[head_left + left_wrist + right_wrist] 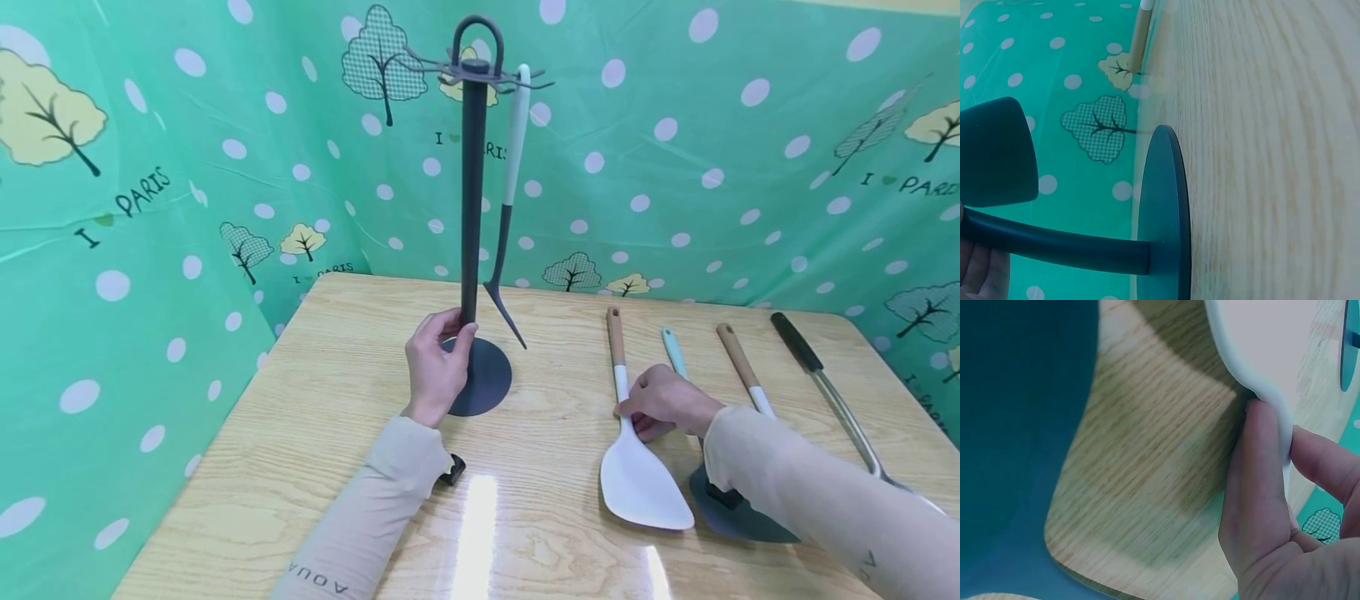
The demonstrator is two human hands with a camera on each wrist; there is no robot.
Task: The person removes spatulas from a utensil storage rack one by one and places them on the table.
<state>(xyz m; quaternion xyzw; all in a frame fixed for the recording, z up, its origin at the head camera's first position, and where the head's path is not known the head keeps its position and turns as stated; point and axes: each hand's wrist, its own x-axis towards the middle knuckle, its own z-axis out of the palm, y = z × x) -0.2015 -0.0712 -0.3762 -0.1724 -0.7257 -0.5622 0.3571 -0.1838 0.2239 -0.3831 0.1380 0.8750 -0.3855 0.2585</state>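
Observation:
My left hand [438,367] grips the black pole [472,200] of a utensil stand, just above its round base [491,379]. From the stand's hooked top hangs a turner [514,158] with a pale handle and dark head; that head [997,153] looms beside the pole in the left wrist view. On the right, my right hand [671,400] pinches the white neck of a wooden-handled spatula [643,487]. In the right wrist view, thumb and fingers [1260,481] press either side of that neck. Whether the blade is raised off the table I cannot tell.
Right of the spatula lies a dark-headed utensil [738,512] with a turquoise handle, partly behind my forearm. Beyond it are another wooden-handled utensil [738,354] and a black-handled metal one [840,400], their heads mostly hidden. A green patterned cloth [660,167] hangs behind the wooden table [360,333].

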